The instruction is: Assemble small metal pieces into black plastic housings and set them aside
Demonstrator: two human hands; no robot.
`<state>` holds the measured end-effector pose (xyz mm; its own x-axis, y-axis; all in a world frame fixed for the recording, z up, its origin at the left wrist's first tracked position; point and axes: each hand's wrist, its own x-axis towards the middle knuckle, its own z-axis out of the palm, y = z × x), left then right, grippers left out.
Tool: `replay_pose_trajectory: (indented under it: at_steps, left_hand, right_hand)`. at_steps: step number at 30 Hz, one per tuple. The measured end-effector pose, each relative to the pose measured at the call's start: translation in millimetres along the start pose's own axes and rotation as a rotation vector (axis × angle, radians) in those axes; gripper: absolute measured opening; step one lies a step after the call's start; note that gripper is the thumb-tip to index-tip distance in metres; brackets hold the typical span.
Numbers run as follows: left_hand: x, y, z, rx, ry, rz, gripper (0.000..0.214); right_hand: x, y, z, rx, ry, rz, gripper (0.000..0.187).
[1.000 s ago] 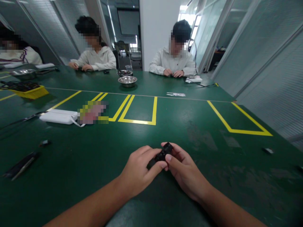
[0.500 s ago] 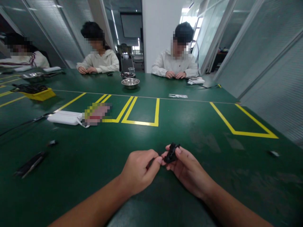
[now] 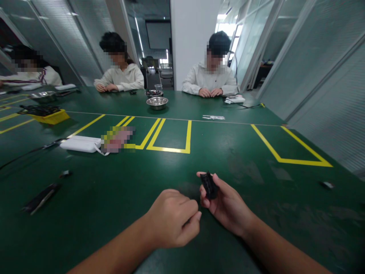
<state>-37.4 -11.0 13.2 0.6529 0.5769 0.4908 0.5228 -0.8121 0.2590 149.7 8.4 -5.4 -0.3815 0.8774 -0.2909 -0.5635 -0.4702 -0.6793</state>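
Between the thumb and fingers of my right hand (image 3: 228,205) is a small black ridged part (image 3: 209,185), held tilted above the green table (image 3: 182,167). Its exact kind I cannot make out. Just left of it and a little lower, my left hand (image 3: 176,219) is closed, thumb pressed to the curled forefinger. Whatever those fingers hold, if anything, is hidden. A small gap separates my left hand from the black part.
A long black object (image 3: 41,198) and a small piece (image 3: 65,173) lie to the left, another small piece (image 3: 326,185) to the right. Farther off are a white power strip (image 3: 81,144), a yellow bin (image 3: 53,117) of black items and a metal bowl (image 3: 157,103). Several people sit opposite.
My left hand has drawn away from the black part, down and toward me. My right hand has turned the part so that a longer ridged side shows.
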Motion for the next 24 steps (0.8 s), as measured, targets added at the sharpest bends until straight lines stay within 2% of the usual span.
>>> replay_pose_trajectory:
  at_steps: [10, 19, 24]
  left_hand:
    - [0.1, 3.6, 3.5, 0.048, 0.011, 0.05, 0.023]
    - [-3.5, 0.1, 11.4, 0.014, 0.137, 0.004, 0.021]
    - [-3.0, -1.2, 12.5, -0.076, 0.226, -0.113, 0.017]
  right_hand:
    - [-2.1, 1.7, 2.2, -0.066, -0.032, -0.028, 0.046]
    - [-3.9, 3.8, 2.3, -0.095, -0.113, -0.062, 0.039]
    - [-5.4, 4.4, 5.3, -0.055, -0.131, -0.064, 0.038]
